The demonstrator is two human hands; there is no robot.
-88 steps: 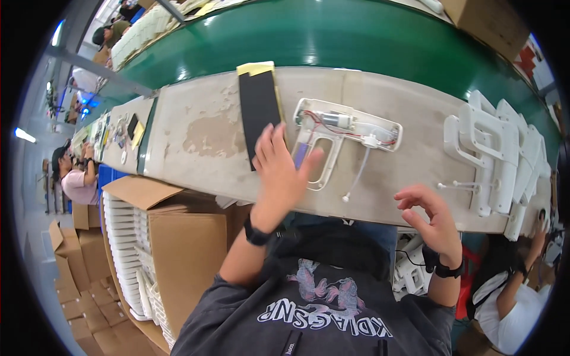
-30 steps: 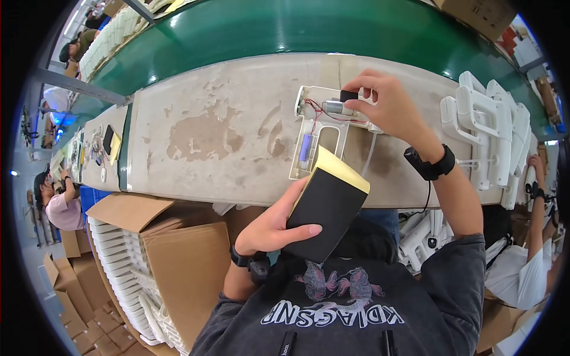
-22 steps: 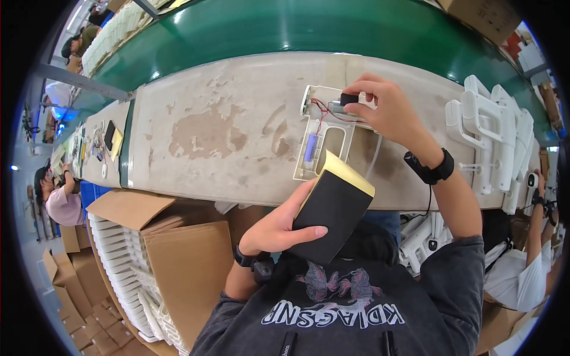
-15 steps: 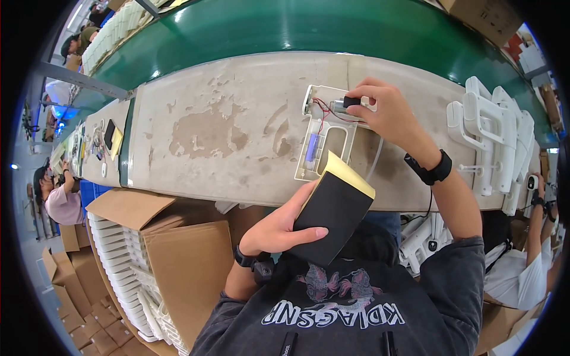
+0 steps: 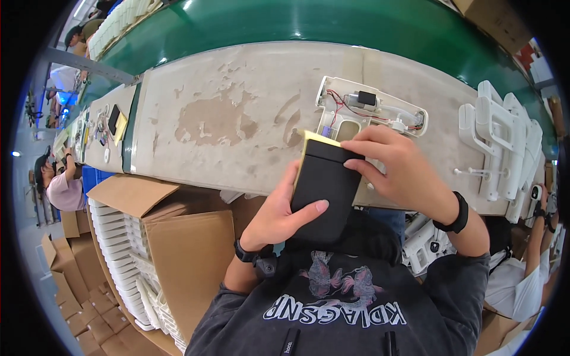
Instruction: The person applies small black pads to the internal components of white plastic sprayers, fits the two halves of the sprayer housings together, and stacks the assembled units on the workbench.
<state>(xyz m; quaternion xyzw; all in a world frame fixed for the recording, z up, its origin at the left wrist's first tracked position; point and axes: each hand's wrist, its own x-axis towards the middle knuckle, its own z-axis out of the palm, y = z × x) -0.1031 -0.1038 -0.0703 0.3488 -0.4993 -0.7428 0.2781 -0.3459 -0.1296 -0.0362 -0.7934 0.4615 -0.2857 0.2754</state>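
My left hand (image 5: 276, 210) grips a black foam sheet (image 5: 325, 193) with yellow backing paper (image 5: 323, 138), thumb flat across its front. At the sheet's far end, a seam sets off a narrow black strip (image 5: 323, 151). My right hand (image 5: 398, 166) pinches the right end of that strip between thumb and fingers. Just beyond the sheet lies an open white plastic housing shell (image 5: 386, 102), partly covered by my hand and the sheet. Inside it are red wires (image 5: 337, 102), a silver motor (image 5: 352, 99) with a black pad (image 5: 367, 98) on it, and a purple cylinder (image 5: 326, 130).
White handled housings (image 5: 499, 133) are stacked on the right of the worn table (image 5: 208, 77). A green surface (image 5: 267, 24) runs behind. At left front, a cardboard box (image 5: 190, 267) stands beside nested white parts (image 5: 122, 261). Other people work at far left and right.
My right hand has left the motor, where a black pad now shows, and come to the foam sheet's edge. The sheet has turned more upright in my left hand.
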